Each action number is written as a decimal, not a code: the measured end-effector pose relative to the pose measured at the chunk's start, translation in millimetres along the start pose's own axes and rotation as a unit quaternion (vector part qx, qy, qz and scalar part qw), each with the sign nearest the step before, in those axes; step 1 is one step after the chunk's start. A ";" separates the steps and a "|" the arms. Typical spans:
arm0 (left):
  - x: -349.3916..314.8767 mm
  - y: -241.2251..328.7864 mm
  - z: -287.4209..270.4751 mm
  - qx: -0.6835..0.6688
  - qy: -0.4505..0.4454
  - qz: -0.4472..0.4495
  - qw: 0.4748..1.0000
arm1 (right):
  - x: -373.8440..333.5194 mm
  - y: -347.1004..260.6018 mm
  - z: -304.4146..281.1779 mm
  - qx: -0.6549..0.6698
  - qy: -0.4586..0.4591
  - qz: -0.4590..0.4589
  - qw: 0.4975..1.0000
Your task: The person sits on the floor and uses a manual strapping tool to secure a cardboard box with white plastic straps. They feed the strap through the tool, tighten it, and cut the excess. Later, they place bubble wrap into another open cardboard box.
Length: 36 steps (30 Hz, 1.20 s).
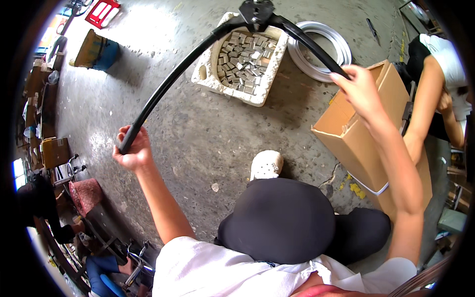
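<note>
The left hand (132,151) and right hand (357,85) each close their fingers around one long black handle of the bolt cutter (256,11), handles spread wide, its jaw head far forward above the foam box (204,74) of metal pieces.

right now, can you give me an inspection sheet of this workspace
surface: bare stained concrete floor
job's things: long-handled black cutter, head over a white foam box of small grey metal pieces
clutter: cardboard box; coil of white tubing; blue and tan container
grips: left hand closed on left handle end; right hand closed on right handle
cables: nothing seen
surroundings: another person at the right; white shoe on the floor
</note>
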<state>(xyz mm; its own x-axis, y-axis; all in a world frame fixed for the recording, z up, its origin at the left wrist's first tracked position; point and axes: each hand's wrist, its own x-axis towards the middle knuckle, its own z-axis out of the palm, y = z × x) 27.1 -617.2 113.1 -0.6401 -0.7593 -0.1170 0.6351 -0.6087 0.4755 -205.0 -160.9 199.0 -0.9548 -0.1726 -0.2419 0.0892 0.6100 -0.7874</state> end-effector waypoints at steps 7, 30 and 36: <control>17.1 -59.3 -71.5 -0.041 0.154 -0.046 0.986 | 85.0 39.0 142.6 -0.044 0.031 0.101 0.993; 72.6 -324.9 19.7 0.862 -0.401 0.087 0.297 | 20.8 40.3 117.4 -0.049 -0.046 -0.140 0.988; 91.0 -347.2 10.0 0.871 -0.429 0.057 0.234 | -34.4 48.6 69.9 -0.065 -0.157 -0.186 0.968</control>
<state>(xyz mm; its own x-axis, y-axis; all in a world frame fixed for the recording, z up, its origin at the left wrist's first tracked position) -255.9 -472.6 -54.0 -0.9874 0.0331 -0.1547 0.0088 0.9879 0.1550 -147.9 -179.4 129.4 -0.7798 -0.6121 -0.1314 -0.2993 0.5488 -0.7805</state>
